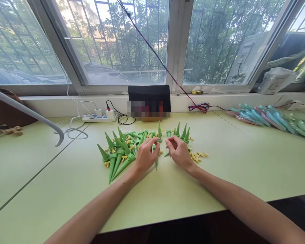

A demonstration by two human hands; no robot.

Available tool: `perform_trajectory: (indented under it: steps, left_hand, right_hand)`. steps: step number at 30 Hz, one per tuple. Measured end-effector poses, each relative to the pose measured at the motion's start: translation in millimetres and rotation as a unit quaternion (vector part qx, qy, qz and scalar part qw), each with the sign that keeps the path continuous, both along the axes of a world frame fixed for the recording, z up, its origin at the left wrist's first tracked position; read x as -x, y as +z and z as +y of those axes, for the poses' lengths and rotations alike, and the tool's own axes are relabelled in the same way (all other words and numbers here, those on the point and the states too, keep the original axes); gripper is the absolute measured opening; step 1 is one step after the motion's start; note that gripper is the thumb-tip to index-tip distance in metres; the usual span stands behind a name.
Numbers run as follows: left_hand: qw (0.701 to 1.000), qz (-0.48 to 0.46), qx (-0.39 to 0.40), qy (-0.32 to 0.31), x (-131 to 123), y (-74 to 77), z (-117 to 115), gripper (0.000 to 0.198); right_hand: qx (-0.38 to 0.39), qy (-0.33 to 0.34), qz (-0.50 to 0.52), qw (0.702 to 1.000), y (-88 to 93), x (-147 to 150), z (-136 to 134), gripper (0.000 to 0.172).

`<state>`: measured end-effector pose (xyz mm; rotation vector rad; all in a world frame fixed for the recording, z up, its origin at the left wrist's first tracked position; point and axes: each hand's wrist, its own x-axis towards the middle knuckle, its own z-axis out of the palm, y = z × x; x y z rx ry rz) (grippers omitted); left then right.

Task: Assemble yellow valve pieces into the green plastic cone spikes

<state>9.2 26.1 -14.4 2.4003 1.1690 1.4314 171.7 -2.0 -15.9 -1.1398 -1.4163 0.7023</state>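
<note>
My left hand [146,155] is closed, thumb and fingers curled around a green plastic spike [156,164] whose tip points down. Its upper part is mostly hidden by the fingers. Just to the right, my right hand [179,150] pinches at something small near its fingertips, too tiny to make out. Behind the gap between the hands stands an upright green spike [159,133]. A pile of green spikes [119,157] with small yellow T-shaped pieces lies left of my left hand. Several more spikes [184,132] stand behind my right hand, and loose yellow T-shaped pieces [197,156] lie beside it.
A dark-screened tablet [149,98] leans against the sill. Left of it is a white power strip [100,117] with cables. A white curved bar [35,115] crosses the left side. Bagged bluish and pink items [271,117] lie at the right. A screwdriver [197,92] rests on the sill.
</note>
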Motion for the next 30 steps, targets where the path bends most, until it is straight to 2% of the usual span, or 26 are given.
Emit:
perform_trajectory:
  steps: [4,13,23,30]
  left_hand:
    - [1.000,-0.002,0.009,0.022,1.6,-1.5,3.0,0.018]
    - [1.000,0.010,0.024,0.006,2.0,-2.9,3.2,0.029]
    - [0.995,0.082,0.057,0.015,2.0,-5.9,3.9,0.016]
    - [0.990,0.119,0.078,0.007,2.4,-9.8,6.5,0.018]
  right_hand:
    - [-0.001,-0.009,-0.005,1.000,0.1,0.1,0.4,0.027]
    - [-0.008,-0.013,-0.017,1.000,-1.2,-0.6,1.8,0.027]
    - [0.003,-0.012,-0.024,1.000,-0.3,-1.7,0.9,0.029]
    - [0.007,-0.008,-0.024,1.000,2.2,-1.0,-0.4,0.025]
